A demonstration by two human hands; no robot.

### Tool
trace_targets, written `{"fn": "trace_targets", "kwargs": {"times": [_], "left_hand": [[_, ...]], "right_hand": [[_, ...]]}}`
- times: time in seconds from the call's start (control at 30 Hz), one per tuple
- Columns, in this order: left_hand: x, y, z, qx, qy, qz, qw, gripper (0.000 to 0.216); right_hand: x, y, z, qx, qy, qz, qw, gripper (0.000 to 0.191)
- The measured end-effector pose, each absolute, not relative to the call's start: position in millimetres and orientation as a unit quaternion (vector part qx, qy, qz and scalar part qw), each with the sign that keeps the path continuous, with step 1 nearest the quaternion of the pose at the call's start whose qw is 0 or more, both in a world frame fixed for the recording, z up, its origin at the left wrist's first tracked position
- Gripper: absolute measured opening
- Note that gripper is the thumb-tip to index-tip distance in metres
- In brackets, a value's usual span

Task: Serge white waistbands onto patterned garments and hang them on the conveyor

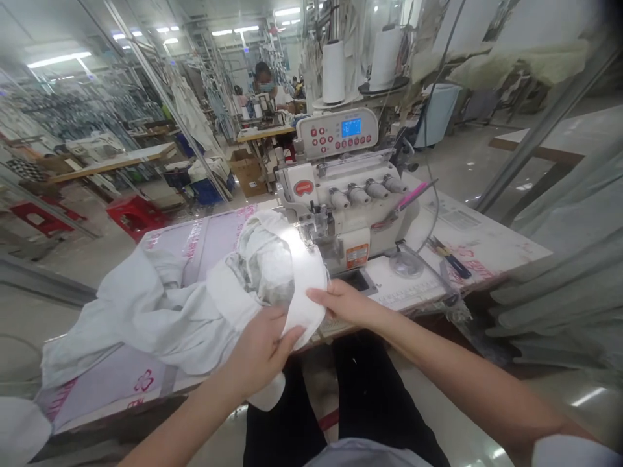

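A pale, nearly white garment (170,311) lies bunched across the left of the sewing table, its wide band curving up to the needle area of an overlock sewing machine (350,201). The machine's lamp throws a bright spot on the band. My right hand (341,301) pinches the band's right edge between thumb and fingers, just in front of the machine. Closed on the lower part of the band is my left hand (263,353), with its fingertips partly hidden by cloth. The presser foot is mostly lost in glare.
Yellow-and-black snips (452,259) lie on the table's right side. Pink-handled tweezers (411,194) rest against the machine. White thread cones (333,71) stand behind it. Red stools (134,217) are on the floor at left. A person (265,84) sits at another machine farther back.
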State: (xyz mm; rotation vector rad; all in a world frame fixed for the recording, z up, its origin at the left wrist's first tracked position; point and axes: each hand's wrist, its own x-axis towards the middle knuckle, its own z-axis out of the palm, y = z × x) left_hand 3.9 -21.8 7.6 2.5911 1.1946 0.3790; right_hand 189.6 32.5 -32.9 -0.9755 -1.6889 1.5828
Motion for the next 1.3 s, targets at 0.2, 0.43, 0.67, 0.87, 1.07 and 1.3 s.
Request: {"fn": "trace_targets", "kwargs": {"times": [0.2, 0.43, 0.67, 0.87, 1.07, 1.3], "left_hand": [[-1.1, -61.6, 22.2, 0.892, 0.405, 0.066, 0.191, 0.033], [-3.1, -119.7, -16.7, 0.595, 0.483, 0.025, 0.642, 0.042], [10.9, -156.1, -43.5, 0.628, 0.493, 0.023, 0.602, 0.036], [2.3, -126.7, -37.1, 0.629, 0.423, 0.02, 0.652, 0.037], [-12.6, -44.7, -38.6, 0.64, 0.62, 0.347, 0.291, 0.039], [-31.2, -19.6, -30.3, 0.711, 0.668, 0.18, 0.128, 0.034]], "right_hand": [[187.1, 23.4, -35.3, -0.369, -0.623, 0.612, 0.317, 0.051], [183.8, -20.7, -39.4, -0.357, -0.553, 0.668, 0.347, 0.042], [179.8, -118.0, -63.2, -0.358, -0.624, 0.654, 0.233, 0.038], [179.3, -111.8, -68.9, -0.259, -0.536, 0.755, 0.277, 0.04], [176.2, -117.1, -63.3, -0.271, -0.581, 0.688, 0.34, 0.039], [179.9, -114.5, -56.1, -0.259, -0.63, 0.652, 0.331, 0.029]]}}
